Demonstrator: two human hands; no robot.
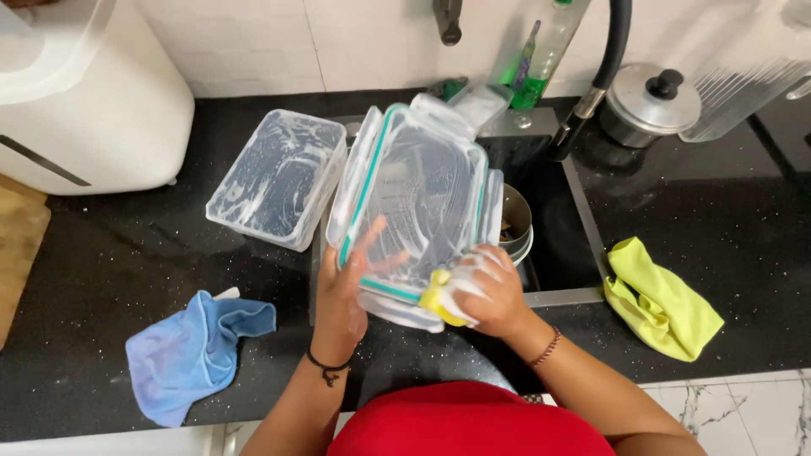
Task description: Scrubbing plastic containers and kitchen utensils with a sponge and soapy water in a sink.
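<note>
A clear plastic container lid (422,181) with a teal seal and snap flaps is held tilted over the sink, coated in soap suds. My left hand (348,283) grips its near left edge from behind. My right hand (488,291), foamy, presses a yellow sponge (435,297) against the lid's near right corner. The matching clear container (279,176), also soapy, stands on the black counter just left of the sink.
A blue cloth (193,348) lies on the counter at the left, a yellow-green cloth (663,300) at the right. The sink (553,245) holds a steel bowl (515,221). A lidded steel pot (650,103), a soap bottle (545,51), a black faucet hose (604,63) and a white appliance (89,97) stand behind.
</note>
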